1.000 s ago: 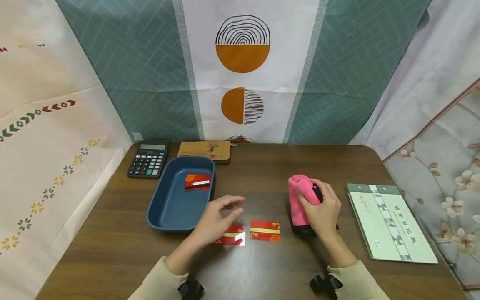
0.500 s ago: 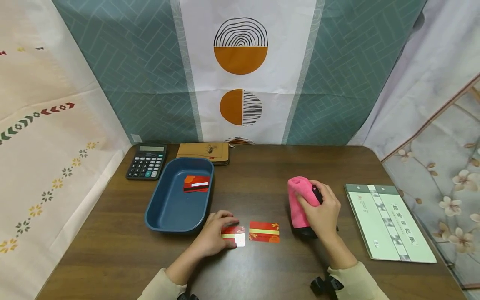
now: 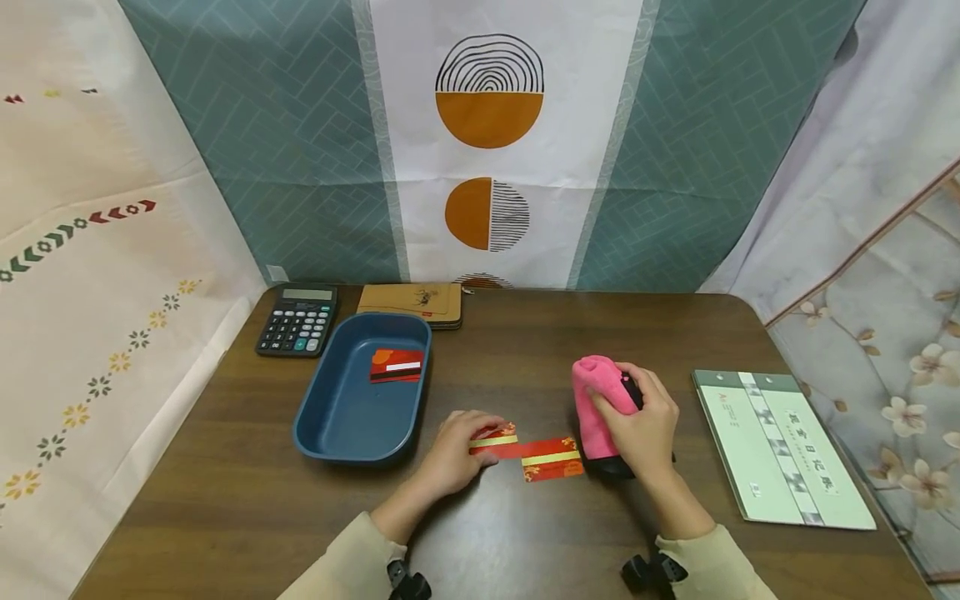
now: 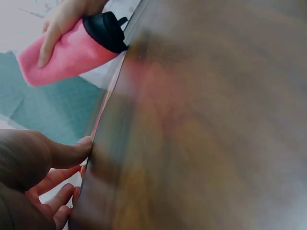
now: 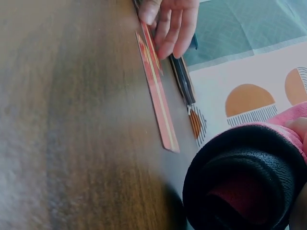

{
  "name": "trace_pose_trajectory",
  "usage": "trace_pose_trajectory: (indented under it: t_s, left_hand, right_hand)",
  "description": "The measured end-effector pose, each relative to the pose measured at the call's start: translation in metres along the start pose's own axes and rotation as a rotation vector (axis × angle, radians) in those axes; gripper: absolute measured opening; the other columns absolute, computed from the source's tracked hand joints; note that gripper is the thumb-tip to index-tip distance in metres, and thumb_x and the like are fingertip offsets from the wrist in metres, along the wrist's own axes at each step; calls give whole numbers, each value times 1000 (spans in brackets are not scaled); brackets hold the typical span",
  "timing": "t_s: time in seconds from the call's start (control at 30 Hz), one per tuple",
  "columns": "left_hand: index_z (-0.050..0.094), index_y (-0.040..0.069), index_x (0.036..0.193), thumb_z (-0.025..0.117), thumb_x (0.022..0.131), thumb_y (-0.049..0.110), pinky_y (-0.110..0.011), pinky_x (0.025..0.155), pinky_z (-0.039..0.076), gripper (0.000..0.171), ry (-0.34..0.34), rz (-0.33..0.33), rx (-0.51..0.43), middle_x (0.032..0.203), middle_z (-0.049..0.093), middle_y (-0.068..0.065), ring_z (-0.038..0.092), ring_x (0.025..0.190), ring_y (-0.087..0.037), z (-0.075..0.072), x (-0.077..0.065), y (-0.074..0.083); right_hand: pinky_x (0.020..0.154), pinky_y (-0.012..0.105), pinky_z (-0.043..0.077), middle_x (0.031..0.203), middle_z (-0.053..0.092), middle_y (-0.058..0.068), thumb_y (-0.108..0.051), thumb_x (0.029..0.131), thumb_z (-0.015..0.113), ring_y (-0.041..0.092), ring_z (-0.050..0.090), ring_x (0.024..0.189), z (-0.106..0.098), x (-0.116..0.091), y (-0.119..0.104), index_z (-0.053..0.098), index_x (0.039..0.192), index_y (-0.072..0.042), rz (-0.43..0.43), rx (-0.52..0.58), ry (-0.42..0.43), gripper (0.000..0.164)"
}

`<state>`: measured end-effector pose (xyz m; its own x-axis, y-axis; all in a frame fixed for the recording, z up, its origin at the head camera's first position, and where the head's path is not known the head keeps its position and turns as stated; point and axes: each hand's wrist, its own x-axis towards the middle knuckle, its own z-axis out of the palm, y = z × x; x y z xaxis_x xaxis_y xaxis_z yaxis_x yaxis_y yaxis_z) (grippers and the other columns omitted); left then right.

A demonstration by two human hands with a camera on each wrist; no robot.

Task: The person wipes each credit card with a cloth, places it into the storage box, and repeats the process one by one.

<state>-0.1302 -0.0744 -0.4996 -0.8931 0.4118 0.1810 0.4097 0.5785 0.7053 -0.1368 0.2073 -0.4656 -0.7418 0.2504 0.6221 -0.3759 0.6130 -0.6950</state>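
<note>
Wooden tabletop (image 3: 495, 533): left hand (image 3: 452, 450) is pinching the left red card (image 3: 501, 441), its long axis running rightward toward the right red card (image 3: 552, 459); right hand (image 3: 648, 423), beyond both, is gripping a pink black-rimmed pouch (image 3: 597, 421).

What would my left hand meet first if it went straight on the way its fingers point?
Your left hand likely meets the loose red card beside the gripped card. Passing above it, perhaps the pink cloth object; height is hard to judge.
</note>
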Motion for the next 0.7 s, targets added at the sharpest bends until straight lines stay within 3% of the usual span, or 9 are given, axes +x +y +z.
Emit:
trace_pose_trajectory:
  t_s: [0.17, 0.3, 0.43, 0.53, 0.7]
  left_hand:
    - [67, 8, 130, 92, 74, 19, -48, 97, 47, 61, 12, -57, -3, 123, 62, -8, 50, 115, -29, -5, 3, 0]
    - [64, 6, 132, 95, 69, 18, -45, 93, 47, 71, -1, -107, 49, 114, 61, -6, 49, 110, -27, -14, -1, -2]
    - [65, 2, 128, 94, 69, 15, -45, 91, 46, 68, -24, -110, 95, 104, 63, -6, 52, 102, -26, -17, 0, -3]
    - [64, 0, 126, 94, 70, 16, -48, 94, 43, 65, -50, -147, 115, 106, 62, -9, 51, 103, -29, -17, 1, -1]
    - [67, 5, 118, 93, 70, 13, -50, 94, 43, 55, -49, -215, 97, 105, 58, -9, 51, 102, -29, -15, 2, 3]
  right_hand:
    - [79, 6, 44, 107, 70, 15, -8, 72, 91, 26, 63, 93, -1, 3, -2, 70, 116, -1, 4, -3, -10, 49]
    - [79, 6, 43, 107, 70, 16, -7, 72, 91, 26, 63, 93, -2, 4, -1, 70, 116, -1, 14, -16, -8, 49]
    - [80, 6, 43, 107, 70, 15, -7, 73, 91, 25, 63, 93, -2, 5, 1, 70, 116, -1, 18, -18, -12, 49]
    - [79, 6, 44, 106, 70, 15, -8, 73, 90, 25, 63, 92, -1, 5, 0, 70, 116, -1, 17, -13, -16, 48]
    - [78, 8, 44, 107, 71, 14, -8, 73, 91, 24, 62, 92, 1, 5, 0, 70, 117, -2, 20, -7, -14, 49]
